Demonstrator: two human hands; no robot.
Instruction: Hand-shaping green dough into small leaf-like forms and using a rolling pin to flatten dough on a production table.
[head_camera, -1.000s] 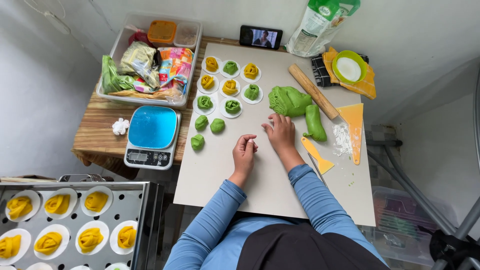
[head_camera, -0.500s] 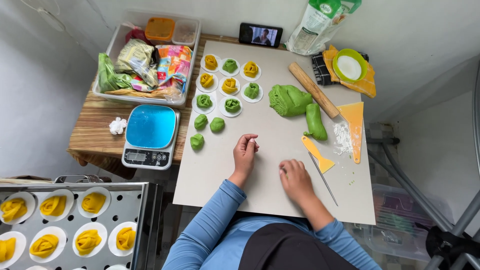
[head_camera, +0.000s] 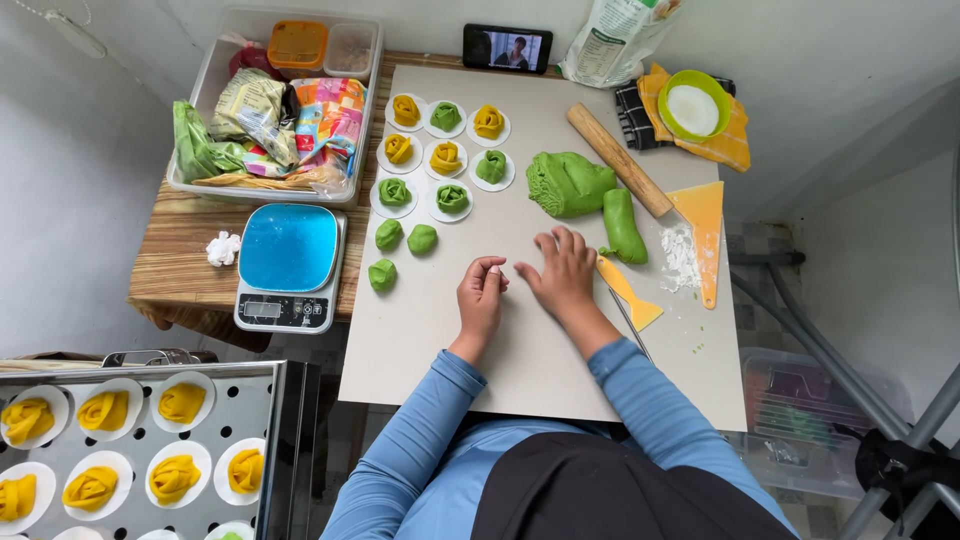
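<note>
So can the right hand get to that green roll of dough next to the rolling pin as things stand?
Probably yes. The right hand lies flat on the board, just below and left of the green dough roll, with only bare board between them. The yellow scraper lies off to the side.

Wood table w/ white board, scale, plastic bin

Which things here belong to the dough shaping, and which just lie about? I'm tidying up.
In use: left hand, right hand, work board, green dough lump, green dough log, green balls, rolling pin.

Lying about: phone, scale, snack tub.
</note>
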